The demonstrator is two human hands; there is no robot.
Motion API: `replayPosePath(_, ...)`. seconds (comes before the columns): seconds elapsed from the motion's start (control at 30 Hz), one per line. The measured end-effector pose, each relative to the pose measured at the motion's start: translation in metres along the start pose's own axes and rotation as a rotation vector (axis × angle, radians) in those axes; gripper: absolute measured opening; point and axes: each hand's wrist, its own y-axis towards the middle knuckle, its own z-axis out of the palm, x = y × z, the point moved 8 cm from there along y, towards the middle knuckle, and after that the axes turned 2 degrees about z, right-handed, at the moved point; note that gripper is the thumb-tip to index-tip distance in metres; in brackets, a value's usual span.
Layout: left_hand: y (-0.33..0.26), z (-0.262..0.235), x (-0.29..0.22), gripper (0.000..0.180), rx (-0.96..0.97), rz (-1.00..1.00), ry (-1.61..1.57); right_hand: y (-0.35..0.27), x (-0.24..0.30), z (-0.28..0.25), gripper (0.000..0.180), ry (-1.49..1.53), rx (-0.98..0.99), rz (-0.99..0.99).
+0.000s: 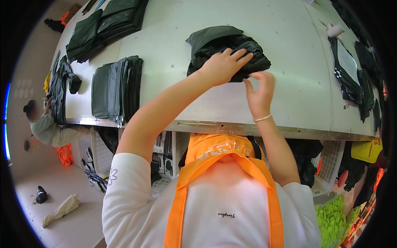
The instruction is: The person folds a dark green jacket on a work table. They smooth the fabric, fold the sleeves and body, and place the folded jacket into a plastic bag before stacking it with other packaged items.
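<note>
A dark green folded bundle of shiny, rainwear-like fabric (215,34) lies on the pale worktable (165,89) in front of me. Its near half is bunched up and looks blacker. My left hand (225,67) rests on that bunched part, fingers stretched over it toward the right. Beside the bundle's near right edge, my right hand (261,93) is raised with bent fingers. A gap shows between its thumb and forefinger, whose tips come close to the fabric. Whether those tips touch the edge is hard to see.
Left of the bundle sits a neat stack of folded dark green pieces (116,89), with larger piles (120,18) farther back. More dark garments (349,78) lie at the right. The table's metal edge (223,126) runs before me; white crates (328,165) stand below. Another person (45,126) is at far left.
</note>
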Motion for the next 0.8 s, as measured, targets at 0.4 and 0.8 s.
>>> replayPosePath(0.4,0.031,0.034,-0.002,0.047,0.222,-0.019,-0.161,0.009,-0.054,0.035,0.032,-0.707,0.560,-0.106)
replayPosePath(0.8,0.045,0.110,-0.052,0.025,0.618,0.076,0.036,0.003,-0.074,0.014,0.019,-0.597,0.728,-0.321)
